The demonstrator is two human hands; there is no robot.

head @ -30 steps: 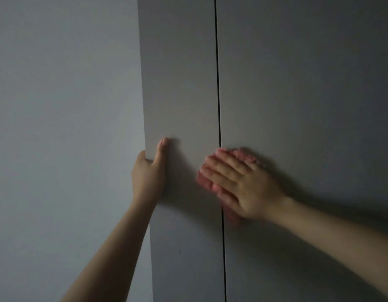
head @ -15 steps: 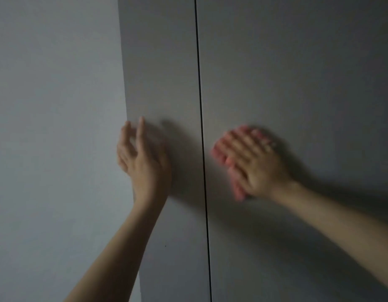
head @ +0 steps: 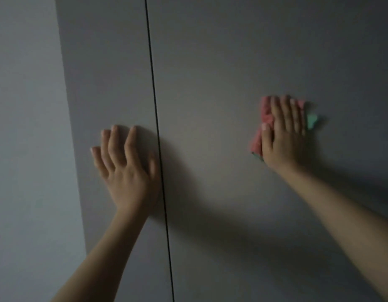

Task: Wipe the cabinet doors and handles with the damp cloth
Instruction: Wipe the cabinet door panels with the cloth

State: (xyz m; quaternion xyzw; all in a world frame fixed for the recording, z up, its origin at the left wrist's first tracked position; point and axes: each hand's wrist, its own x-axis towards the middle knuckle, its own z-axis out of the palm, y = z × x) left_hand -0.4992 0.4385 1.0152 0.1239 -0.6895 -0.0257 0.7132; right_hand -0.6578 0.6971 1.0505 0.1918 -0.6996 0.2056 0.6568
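Two flat grey cabinet doors fill the view, split by a thin dark vertical gap. My left hand (head: 125, 168) lies flat with spread fingers on the narrow left door (head: 105, 73), just left of the gap. My right hand (head: 283, 136) presses a pink cloth with a teal edge (head: 263, 118) flat against the wide right door (head: 243, 62), fingers straight and pointing up. The cloth shows at the hand's left and right sides; the rest is hidden under the palm. No handle is visible.
A pale grey wall (head: 25, 127) runs down the left side, meeting the left door's outer edge. The light is dim and my arms cast shadows over the lower doors.
My left hand let go of the left door's outer edge and now lies flat on its face. My right hand slid the cloth from the gap rightward onto the right door.
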